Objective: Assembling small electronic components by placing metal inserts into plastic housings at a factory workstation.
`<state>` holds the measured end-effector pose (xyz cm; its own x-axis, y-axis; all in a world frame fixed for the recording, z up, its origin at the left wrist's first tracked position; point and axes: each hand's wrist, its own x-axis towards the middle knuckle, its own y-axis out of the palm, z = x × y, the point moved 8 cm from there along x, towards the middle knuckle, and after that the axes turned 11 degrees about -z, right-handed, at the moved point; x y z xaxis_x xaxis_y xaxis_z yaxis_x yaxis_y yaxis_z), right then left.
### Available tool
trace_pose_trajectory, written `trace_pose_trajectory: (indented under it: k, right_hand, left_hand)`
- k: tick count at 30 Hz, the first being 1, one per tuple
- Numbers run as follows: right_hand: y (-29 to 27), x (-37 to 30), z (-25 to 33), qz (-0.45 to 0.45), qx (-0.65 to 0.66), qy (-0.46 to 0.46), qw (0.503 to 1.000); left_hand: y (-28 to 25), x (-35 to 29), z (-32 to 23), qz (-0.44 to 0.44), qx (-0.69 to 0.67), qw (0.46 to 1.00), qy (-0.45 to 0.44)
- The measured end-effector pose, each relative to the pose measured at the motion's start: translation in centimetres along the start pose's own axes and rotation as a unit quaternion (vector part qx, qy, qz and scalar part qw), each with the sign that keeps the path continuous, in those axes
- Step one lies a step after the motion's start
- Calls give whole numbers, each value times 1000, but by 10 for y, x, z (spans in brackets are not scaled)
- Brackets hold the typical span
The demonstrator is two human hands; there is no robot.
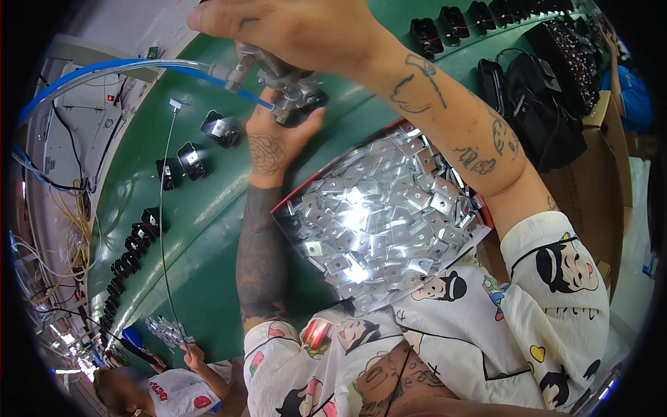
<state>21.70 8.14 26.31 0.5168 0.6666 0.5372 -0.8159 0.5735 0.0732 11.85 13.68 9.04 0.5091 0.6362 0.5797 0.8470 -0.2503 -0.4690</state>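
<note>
My right hand [285, 31] reaches across the top of the view, its fingers closed round the upper part of a metal air-driven tool [278, 73]; the upper edge cuts part of the hand off. A blue hose and a clear hose [187, 64] run into the tool from the left. Just below, my left hand [281, 135] grips a small black housing [313, 102] under the tool's lower end, thumb along its right side. The tool hides much of the housing and some fingers. Between my forearms lies a red-edged bin [300, 192] full of shiny metal brackets [375, 222].
Several black housings [191, 161] stand on the green table [208, 229] to the left, with a long row curving away. More housings [455, 24] line the far side. A black bag [538, 104] lies at right. Co-workers [184, 389] sit lower left and at far right [632, 97].
</note>
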Motion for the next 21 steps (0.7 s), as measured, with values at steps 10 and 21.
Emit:
trace_pose_trajectory:
  k: [10,21]
  right_hand:
    - [-6,-1,6,-9,-7,-6,1000]
    - [-9,-2,11,-23,-14,-25,999]
  left_hand:
    - [0,4,-2,-17,4,999,29]
    - [0,0,5,-2,12,1000,-1]
